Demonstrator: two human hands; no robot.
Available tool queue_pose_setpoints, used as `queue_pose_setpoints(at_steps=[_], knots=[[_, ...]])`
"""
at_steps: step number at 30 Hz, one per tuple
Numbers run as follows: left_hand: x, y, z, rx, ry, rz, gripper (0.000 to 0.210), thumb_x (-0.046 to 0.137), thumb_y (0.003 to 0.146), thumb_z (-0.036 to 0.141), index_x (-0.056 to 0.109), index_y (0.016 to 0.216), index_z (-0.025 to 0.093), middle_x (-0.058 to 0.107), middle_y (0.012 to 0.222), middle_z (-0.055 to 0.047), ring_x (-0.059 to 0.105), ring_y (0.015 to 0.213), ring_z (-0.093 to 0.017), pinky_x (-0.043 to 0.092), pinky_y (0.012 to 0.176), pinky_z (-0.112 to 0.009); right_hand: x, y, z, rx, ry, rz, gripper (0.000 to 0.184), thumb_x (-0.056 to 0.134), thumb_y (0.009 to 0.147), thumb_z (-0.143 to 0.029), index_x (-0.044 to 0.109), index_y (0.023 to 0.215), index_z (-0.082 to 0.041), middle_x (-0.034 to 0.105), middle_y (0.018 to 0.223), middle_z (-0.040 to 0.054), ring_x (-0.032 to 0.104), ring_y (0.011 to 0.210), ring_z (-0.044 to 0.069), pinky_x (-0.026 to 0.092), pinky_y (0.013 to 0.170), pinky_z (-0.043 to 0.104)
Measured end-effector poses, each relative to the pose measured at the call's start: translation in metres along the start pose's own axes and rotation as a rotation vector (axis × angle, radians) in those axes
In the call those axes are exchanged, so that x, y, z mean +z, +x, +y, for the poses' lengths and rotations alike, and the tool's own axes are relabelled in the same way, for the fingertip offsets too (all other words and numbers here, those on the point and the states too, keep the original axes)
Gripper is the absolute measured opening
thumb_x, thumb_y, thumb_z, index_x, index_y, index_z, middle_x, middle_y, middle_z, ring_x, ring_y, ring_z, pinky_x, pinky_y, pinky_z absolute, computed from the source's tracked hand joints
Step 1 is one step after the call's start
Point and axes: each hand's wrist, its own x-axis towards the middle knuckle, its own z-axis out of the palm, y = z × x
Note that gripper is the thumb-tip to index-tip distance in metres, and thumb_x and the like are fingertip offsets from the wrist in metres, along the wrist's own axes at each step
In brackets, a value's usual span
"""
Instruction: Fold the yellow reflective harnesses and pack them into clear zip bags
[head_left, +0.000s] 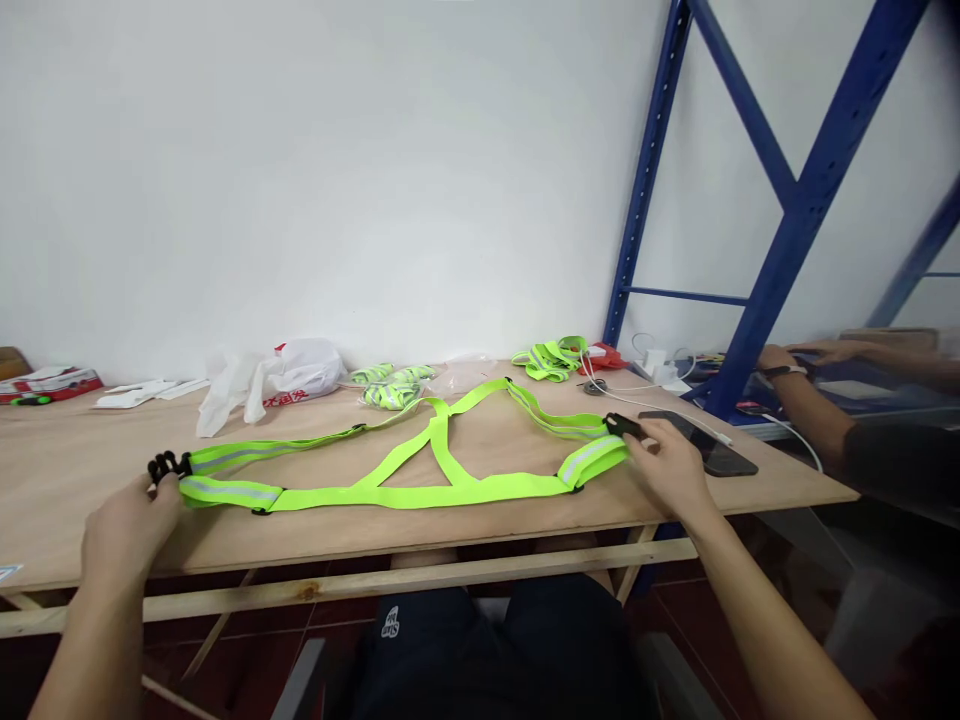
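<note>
A neon-yellow reflective vest (420, 496) made of elastic straps lies spread across the wooden table (315, 540), with grey reflective stripes and black sliders. At its left end my left hand (135, 520) is closed on the strap beside a black buckle (169, 465), whose prongs stick up unfastened. My right hand (667, 462) pinches the other end near a second black buckle piece (624, 426). Between my hands the straps form a triangle in the middle, with the front band running nearly straight along the table's near edge.
Bagged reflective straps (397, 388), a white plastic bag (304, 368) and a loose strap bundle (553, 358) lie along the wall. A dark phone (705, 445) and white cables sit at right by the blue metal frame (795, 210). Another person's arm (814, 400) shows beyond it.
</note>
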Motion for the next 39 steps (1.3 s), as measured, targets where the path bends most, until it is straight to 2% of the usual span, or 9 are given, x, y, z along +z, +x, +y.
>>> queue_pose_setpoints(at_steps=[3, 8, 11, 14, 17, 21, 28, 33, 39], knots=[[-0.035, -0.003, 0.033, 0.053, 0.150, -0.062, 0.050, 0.037, 0.092, 0.049, 0.071, 0.111, 0.018, 0.072, 0.084, -0.009, 0.062, 0.072, -0.024, 0.035, 0.051, -0.022, -0.009, 0.017, -0.022, -0.103, -0.169, 0.031, 0.044, 0.043, 0.088, -0.025, 0.067, 0.124, -0.019, 0.064, 0.112, 0.0133, 0.059, 0.104, 0.030, 0.048, 0.092, 0.042], [-0.073, -0.047, 0.108, 0.284, -0.033, 0.101, 0.055, 0.033, 0.098, 0.051, 0.061, 0.136, 0.022, 0.074, 0.101, -0.011, 0.066, 0.086, -0.028, 0.044, 0.067, -0.029, 0.005, 0.024, -0.086, -0.386, -0.337, -0.002, 0.041, 0.048, 0.088, -0.011, 0.068, 0.123, -0.016, 0.062, 0.105, 0.0164, 0.054, 0.098, 0.032, 0.042, 0.082, 0.043], [-0.052, -0.095, 0.148, 0.578, -0.190, 0.126, 0.042, 0.045, 0.098, 0.040, 0.065, 0.132, 0.027, 0.071, 0.120, -0.007, 0.068, 0.093, -0.025, 0.046, 0.069, -0.028, 0.032, 0.003, -0.128, -0.585, -0.332, -0.064, 0.035, 0.047, 0.091, -0.008, 0.069, 0.117, -0.016, 0.063, 0.100, 0.0152, 0.053, 0.090, 0.029, 0.038, 0.076, 0.039], [-0.013, -0.139, 0.172, 0.868, -0.240, 0.000, 0.035, 0.052, 0.095, 0.031, 0.070, 0.125, 0.030, 0.069, 0.127, -0.004, 0.070, 0.095, -0.024, 0.048, 0.067, -0.027, 0.060, -0.026, -0.154, -0.761, -0.272, -0.157, 0.035, 0.048, 0.092, -0.005, 0.067, 0.118, -0.018, 0.065, 0.096, 0.0120, 0.054, 0.087, 0.025, 0.036, 0.074, 0.037], [0.016, -0.166, 0.178, 1.041, -0.290, -0.092, 0.033, 0.058, 0.093, 0.030, 0.070, 0.124, 0.026, 0.070, 0.121, -0.007, 0.069, 0.099, -0.027, 0.052, 0.076, -0.031, 0.076, -0.046, -0.160, -0.836, -0.173, -0.271, 0.024, 0.056, 0.094, -0.014, 0.068, 0.113, -0.019, 0.066, 0.096, 0.0099, 0.056, 0.087, 0.024, 0.038, 0.073, 0.035], [0.026, -0.171, 0.169, 1.169, -0.465, -0.230, 0.033, 0.057, 0.094, 0.040, 0.072, 0.119, 0.023, 0.067, 0.118, -0.011, 0.065, 0.103, -0.028, 0.051, 0.090, -0.037, 0.067, -0.042, -0.147, -0.783, 0.064, -0.357, 0.020, 0.064, 0.093, -0.032, 0.068, 0.111, -0.023, 0.067, 0.101, 0.0079, 0.060, 0.094, 0.023, 0.044, 0.081, 0.035], [0.025, -0.164, 0.165, 1.056, -0.612, -0.361, 0.034, 0.058, 0.091, 0.039, 0.068, 0.118, 0.021, 0.063, 0.115, -0.012, 0.062, 0.106, -0.030, 0.049, 0.093, -0.041, 0.055, -0.020, -0.110, -0.471, 0.141, -0.484, 0.035, 0.069, 0.087, -0.040, 0.064, 0.117, -0.023, 0.065, 0.113, 0.0088, 0.062, 0.105, 0.026, 0.051, 0.089, 0.040], [0.023, -0.164, 0.172, 1.094, -0.649, -0.394, 0.029, 0.060, 0.091, 0.038, 0.067, 0.114, 0.023, 0.068, 0.111, -0.010, 0.061, 0.107, -0.029, 0.047, 0.093, -0.040, 0.072, -0.024, -0.107, -0.425, 0.218, -0.619, 0.062, 0.071, 0.084, -0.047, 0.053, 0.140, -0.029, 0.060, 0.139, 0.0086, 0.056, 0.126, 0.030, 0.045, 0.104, 0.047], [0.019, -0.165, 0.177, 1.084, -0.642, -0.401, 0.030, 0.061, 0.091, 0.041, 0.067, 0.112, 0.022, 0.070, 0.106, -0.009, 0.062, 0.103, -0.029, 0.048, 0.088, -0.038, 0.070, -0.030, -0.120, -0.444, 0.229, -0.615, 0.053, 0.071, 0.086, -0.042, 0.058, 0.135, -0.027, 0.065, 0.133, 0.0088, 0.061, 0.122, 0.028, 0.049, 0.102, 0.045]])
